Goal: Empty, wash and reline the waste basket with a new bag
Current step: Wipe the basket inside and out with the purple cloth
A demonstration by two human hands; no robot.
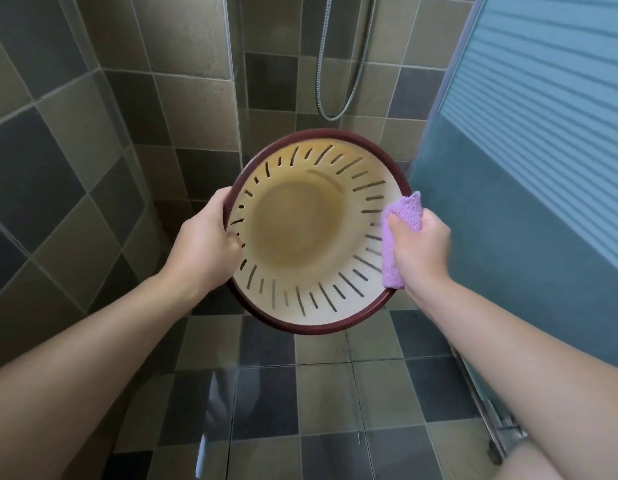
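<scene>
I look straight down into a round cream waste basket (293, 233) with slotted walls and a dark red rim, held up in the air over the tiled floor. It has no bag in it, and its bottom looks stained yellow-brown. My left hand (205, 245) grips the rim on the left side, fingers curled inside. My right hand (416, 245) holds a folded purple cloth (401, 233) pressed against the inner wall and rim on the right side.
A shower corner with grey and beige tiles surrounds me. A metal shower hose (338, 109) hangs in a loop on the back wall. A frosted blue glass door (529, 161) stands at the right, its metal track (491, 424) running along the floor.
</scene>
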